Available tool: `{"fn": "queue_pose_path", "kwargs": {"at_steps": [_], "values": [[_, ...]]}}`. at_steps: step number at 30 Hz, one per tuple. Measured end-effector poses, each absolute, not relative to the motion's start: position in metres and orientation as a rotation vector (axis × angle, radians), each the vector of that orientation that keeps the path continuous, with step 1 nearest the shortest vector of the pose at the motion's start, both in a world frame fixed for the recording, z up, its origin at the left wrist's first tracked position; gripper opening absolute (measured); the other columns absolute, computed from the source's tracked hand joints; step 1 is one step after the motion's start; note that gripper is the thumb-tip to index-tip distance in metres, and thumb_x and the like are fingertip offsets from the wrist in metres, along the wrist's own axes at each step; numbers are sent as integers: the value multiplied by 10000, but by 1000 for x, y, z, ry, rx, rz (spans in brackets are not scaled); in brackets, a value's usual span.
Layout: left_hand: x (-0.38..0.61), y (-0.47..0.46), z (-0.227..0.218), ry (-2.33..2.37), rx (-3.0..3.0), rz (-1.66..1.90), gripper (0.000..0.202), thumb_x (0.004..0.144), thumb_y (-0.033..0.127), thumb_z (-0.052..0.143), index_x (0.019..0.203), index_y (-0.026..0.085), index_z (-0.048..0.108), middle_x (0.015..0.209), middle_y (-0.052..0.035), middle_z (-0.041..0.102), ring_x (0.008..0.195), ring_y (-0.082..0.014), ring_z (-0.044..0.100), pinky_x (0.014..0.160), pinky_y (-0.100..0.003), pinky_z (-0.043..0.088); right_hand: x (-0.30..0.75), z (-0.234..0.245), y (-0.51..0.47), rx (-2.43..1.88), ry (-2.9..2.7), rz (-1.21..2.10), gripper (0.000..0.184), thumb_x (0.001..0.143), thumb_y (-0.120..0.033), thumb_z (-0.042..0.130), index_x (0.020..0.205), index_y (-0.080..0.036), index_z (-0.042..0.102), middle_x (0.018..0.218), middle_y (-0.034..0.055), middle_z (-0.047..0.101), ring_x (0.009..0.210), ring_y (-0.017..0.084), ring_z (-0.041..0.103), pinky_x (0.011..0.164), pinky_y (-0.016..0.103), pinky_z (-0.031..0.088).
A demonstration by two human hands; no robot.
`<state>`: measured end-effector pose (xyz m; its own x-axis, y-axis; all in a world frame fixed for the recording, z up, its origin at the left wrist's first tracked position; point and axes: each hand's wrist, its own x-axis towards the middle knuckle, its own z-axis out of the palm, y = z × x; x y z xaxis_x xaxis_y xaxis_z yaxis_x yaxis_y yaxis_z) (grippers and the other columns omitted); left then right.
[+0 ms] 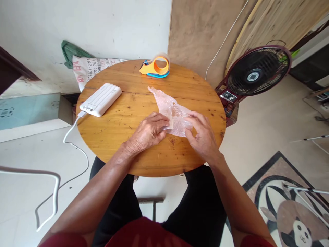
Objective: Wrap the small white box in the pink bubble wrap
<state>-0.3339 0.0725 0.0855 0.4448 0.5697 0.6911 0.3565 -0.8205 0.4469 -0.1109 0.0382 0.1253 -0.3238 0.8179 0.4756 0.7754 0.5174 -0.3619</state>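
Note:
A crumpled sheet of clear bubble wrap lies on a small round wooden table. My left hand rests on the sheet's near left edge, fingers curled and pinching it. From the right, my right hand grips the sheet's near end, fingers bent over it. Whatever may be inside the wrapped part is hidden. An orange and blue tape dispenser with a roll of clear tape stands at the table's far edge. A white power bank lies on the table's left side.
A white cable runs from the power bank off the table to the floor. A dark floor fan stands to the right. A printed sack leans behind the table. A panda rug lies at lower right.

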Motion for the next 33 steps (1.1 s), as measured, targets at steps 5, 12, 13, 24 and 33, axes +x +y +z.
{"fn": "queue_pose_path", "kwargs": {"at_steps": [5, 12, 13, 24, 33], "values": [[-332, 72, 84, 856, 2384, 1380, 74, 859, 180, 618, 894, 181, 684, 996, -85, 746, 973, -210, 672, 865, -371, 553, -137, 125, 31, -1280, -2290, -177, 212, 931, -189, 505, 952, -244, 709, 1183, 50, 693, 1139, 268, 538, 947, 443, 356], [-323, 65, 84, 1043, 2221, 1438, 118, 904, 224, 577, 891, 183, 687, 998, -74, 752, 989, -206, 686, 891, -363, 552, -142, 123, 36, -1320, -2394, -153, 224, 950, -207, 506, 1040, -254, 706, 1221, 44, 703, 1289, 288, 471, 1055, 501, 252], [-322, 64, 83, 1072, 2208, 1457, 128, 913, 226, 567, 903, 181, 687, 999, -78, 752, 993, -209, 684, 891, -364, 550, -141, 123, 37, -1313, -2398, -149, 222, 950, -211, 511, 1032, -258, 711, 1206, 37, 711, 1299, 286, 468, 1085, 512, 228], [-321, 66, 78, 958, 2422, 1434, 123, 836, 110, 556, 870, 171, 658, 1000, -89, 749, 1041, -229, 678, 952, -396, 537, -138, 127, 44, -1225, -2436, -114, 195, 930, -221, 540, 981, -269, 722, 1140, 2, 733, 1302, 272, 488, 1170, 535, 162], [-321, 66, 82, 942, 2534, 1283, 144, 781, 74, 545, 864, 173, 608, 1003, -85, 711, 1120, -259, 630, 1016, -428, 511, -115, 98, 32, -1578, -1738, 173, 538, 827, -333, 619, 1322, -166, 492, 1366, 186, 533, 1157, 293, 579, 908, 451, 502]]}}
